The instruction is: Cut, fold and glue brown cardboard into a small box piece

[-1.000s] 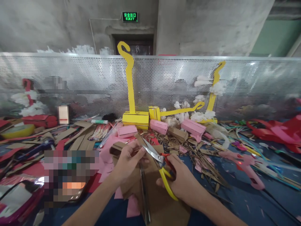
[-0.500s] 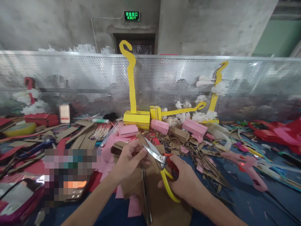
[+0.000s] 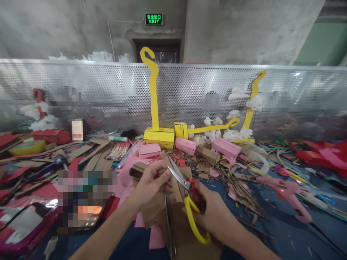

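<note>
My left hand (image 3: pixel 155 179) is closed, thumb and fingers pinching a narrow brown cardboard strip (image 3: pixel 165 156). In my right hand (image 3: pixel 214 209) is a pair of scissors (image 3: pixel 176 174) with one red handle loop and one yellow loop. Their blades point up and left and lie across the strip, close to my left fingertips. Whether the blades are biting into the cardboard I cannot tell. Beneath both hands lies a larger sheet of brown cardboard (image 3: pixel 195 231), with a dark slim rod-like thing (image 3: pixel 170 227) on it.
Small pink boxes (image 3: pixel 149 150) and yellow hooked stands (image 3: pixel 154 104) line the back, before a perforated metal screen (image 3: pixel 108 94). Cardboard scraps (image 3: pixel 244 195) spread to the right, near a pink glue gun (image 3: pixel 294 196) with a cord. A lit phone (image 3: pixel 88 216) lies left.
The scissors have swung slightly, their yellow loop sitting lower. A narrow cardboard strip shows more plainly below the blades. My left hand keeps its pinch; the whole view has shifted a little.
</note>
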Available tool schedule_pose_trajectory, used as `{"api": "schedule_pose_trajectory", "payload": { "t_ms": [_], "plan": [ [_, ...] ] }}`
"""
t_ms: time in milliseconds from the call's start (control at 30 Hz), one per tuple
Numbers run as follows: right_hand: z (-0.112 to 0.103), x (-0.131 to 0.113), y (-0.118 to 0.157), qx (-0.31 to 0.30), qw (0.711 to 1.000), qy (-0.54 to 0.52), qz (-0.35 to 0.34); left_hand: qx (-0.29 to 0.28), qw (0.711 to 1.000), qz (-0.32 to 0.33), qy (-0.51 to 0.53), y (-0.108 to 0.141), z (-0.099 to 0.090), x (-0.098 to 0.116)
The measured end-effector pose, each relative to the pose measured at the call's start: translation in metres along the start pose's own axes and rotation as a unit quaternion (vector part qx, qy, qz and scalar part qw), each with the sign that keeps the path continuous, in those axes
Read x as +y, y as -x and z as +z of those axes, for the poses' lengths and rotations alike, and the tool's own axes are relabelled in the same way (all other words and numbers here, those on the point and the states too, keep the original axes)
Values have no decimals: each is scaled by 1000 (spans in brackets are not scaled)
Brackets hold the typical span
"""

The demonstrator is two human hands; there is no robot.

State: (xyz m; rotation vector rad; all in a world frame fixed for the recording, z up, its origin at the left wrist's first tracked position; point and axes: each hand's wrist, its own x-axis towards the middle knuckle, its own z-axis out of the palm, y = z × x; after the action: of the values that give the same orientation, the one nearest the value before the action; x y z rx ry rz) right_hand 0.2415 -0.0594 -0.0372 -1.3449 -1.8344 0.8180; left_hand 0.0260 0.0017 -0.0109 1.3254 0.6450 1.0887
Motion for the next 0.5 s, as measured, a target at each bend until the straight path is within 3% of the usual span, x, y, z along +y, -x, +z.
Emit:
{"api": "schedule_pose_trajectory", "payload": {
  "t_ms": [200,367,500],
  "plan": [
    [-5,4,-6,17,1000,-1,7,-43,999,16,-4,2,11,-4],
    [-5,-3,-5,42,998,52,18,18,999,13,29,-1,10,-8],
    [-5,-8,0,38,996,84,10,24,999,24,31,-3,5,-9]
  ]
}}
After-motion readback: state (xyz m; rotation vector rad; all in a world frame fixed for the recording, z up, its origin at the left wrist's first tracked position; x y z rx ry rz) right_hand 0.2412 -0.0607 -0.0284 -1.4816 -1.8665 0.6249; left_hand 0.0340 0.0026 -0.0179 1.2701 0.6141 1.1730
